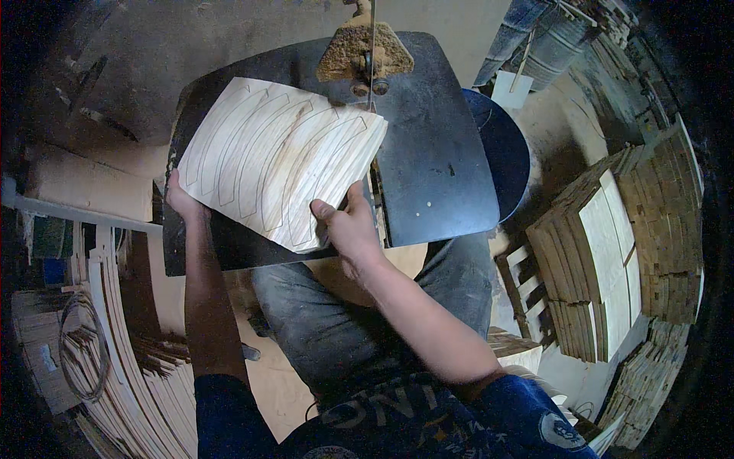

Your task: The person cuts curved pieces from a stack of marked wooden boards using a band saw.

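Note:
A stack of pale curved wooden sheets [267, 153], its top marked with several long outlined shapes, lies on the black saw table [436, 176]. My left hand [188, 197] grips the stack at its left lower edge. My right hand [350, 228] grips the near right corner, thumb on top; the fingers underneath are partly hidden. The stack's far right corner is beside the thin vertical band saw blade [371, 107], below a dust-caked guide block [365, 61]. A slot in the table runs from the blade toward me, just right of the stack.
A dark blue round housing [505, 168] sits behind the table's right side. Tall stacks of curved boards [612, 268] and a wooden pallet [524, 298] are at my right. Long strips [122, 344] and a wire coil [84, 344] lie at left. Metal drums [550, 53] stand at the back right.

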Demonstrator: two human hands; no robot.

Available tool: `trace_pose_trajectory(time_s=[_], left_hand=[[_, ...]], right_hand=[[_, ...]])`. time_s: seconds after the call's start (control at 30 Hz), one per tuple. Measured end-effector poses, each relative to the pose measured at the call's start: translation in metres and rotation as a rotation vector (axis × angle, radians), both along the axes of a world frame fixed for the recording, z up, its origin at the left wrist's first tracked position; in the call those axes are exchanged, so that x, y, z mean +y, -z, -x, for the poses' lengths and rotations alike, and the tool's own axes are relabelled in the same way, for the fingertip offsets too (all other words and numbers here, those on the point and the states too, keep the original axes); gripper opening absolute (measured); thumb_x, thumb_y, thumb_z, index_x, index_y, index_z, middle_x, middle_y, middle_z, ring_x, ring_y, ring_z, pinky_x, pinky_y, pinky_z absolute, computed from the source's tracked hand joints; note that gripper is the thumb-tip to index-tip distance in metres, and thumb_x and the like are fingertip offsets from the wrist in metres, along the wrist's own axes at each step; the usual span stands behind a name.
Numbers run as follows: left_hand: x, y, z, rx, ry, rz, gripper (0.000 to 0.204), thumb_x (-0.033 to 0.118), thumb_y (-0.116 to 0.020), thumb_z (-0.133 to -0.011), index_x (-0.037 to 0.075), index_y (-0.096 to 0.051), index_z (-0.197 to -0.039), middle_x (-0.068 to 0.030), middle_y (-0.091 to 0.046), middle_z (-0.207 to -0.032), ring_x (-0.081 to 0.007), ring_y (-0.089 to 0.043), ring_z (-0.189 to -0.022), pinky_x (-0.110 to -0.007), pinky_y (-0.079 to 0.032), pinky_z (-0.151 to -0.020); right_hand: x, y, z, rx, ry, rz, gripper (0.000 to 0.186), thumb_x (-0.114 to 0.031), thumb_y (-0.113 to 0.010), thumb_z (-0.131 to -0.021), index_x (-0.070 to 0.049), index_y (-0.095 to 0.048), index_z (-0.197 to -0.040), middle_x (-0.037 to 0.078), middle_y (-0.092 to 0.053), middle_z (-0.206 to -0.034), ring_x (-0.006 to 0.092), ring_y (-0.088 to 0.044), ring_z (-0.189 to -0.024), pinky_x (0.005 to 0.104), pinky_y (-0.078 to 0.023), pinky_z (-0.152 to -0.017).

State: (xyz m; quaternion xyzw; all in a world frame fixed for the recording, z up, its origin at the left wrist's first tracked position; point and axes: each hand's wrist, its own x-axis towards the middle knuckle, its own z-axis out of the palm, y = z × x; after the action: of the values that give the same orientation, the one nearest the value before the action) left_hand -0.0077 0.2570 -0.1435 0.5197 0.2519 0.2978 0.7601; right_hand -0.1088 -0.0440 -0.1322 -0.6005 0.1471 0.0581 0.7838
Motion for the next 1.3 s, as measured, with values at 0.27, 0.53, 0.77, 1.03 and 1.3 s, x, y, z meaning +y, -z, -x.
trace_pose_trajectory(time_s=[0.27, 0.53, 0.77, 1.03, 1.3], left_hand=[[0.007, 0.007, -0.002, -0.042, 0.05, 0.065, 0.052, 0.028, -0.049, -0.095, -0.014, -0.056, -0.124, -0.0227, -0.064, -0.12, -0.0344, -0.065, -0.105, -0.043, -0.051, -0.092], [-0.005, -0.001, 0.003, -0.01, 0.025, 0.041, 0.053, 0.03, -0.047, -0.095, -0.014, -0.056, -0.124, -0.0232, -0.063, -0.12, -0.0352, -0.065, -0.105, -0.044, -0.051, -0.094], [-0.002, 0.002, 0.002, -0.062, 0.075, 0.078, 0.053, 0.029, -0.045, -0.096, -0.013, -0.054, -0.126, -0.0233, -0.063, -0.121, -0.0353, -0.065, -0.106, -0.044, -0.051, -0.095], [-0.008, 0.0, 0.002, 0.005, -0.043, 0.051, 0.052, 0.028, -0.045, -0.096, -0.014, -0.055, -0.124, -0.0231, -0.064, -0.12, -0.0351, -0.066, -0.105, -0.044, -0.051, -0.094], [-0.004, 0.004, 0.002, -0.069, 0.012, 0.03, 0.052, 0.028, -0.047, -0.095, -0.015, -0.055, -0.124, -0.0235, -0.064, -0.119, -0.0355, -0.066, -0.103, -0.044, -0.052, -0.093]], right_hand=[[-0.007, 0.004, -0.012, 0.011, -0.04, 0.085, 0.054, -0.014, -0.077, -0.078, 0.009, -0.046, -0.116, 0.027, -0.051, -0.121, 0.04, -0.05, -0.117, 0.0438, -0.04, -0.1], [-0.012, 0.005, -0.018, 0.064, -0.112, 0.188, 0.046, 0.001, -0.064, -0.089, 0.005, -0.044, -0.13, 0.021, -0.06, -0.124, 0.0268, -0.059, -0.112, 0.0351, -0.046, -0.096], [-0.016, 0.01, -0.022, 0.042, -0.125, 0.188, 0.047, 0.001, -0.064, -0.089, 0.006, -0.043, -0.131, 0.022, -0.06, -0.125, 0.0276, -0.059, -0.113, 0.0359, -0.046, -0.097], [-0.017, 0.014, -0.025, 0.024, -0.13, 0.18, 0.047, 0.002, -0.063, -0.089, 0.007, -0.042, -0.13, 0.022, -0.059, -0.125, 0.0287, -0.058, -0.113, 0.0371, -0.046, -0.099], [-0.02, 0.016, -0.029, -0.004, -0.153, 0.161, 0.045, 0.0, -0.065, -0.089, 0.009, -0.043, -0.127, 0.023, -0.06, -0.121, 0.0294, -0.059, -0.11, 0.0374, -0.047, -0.096]])
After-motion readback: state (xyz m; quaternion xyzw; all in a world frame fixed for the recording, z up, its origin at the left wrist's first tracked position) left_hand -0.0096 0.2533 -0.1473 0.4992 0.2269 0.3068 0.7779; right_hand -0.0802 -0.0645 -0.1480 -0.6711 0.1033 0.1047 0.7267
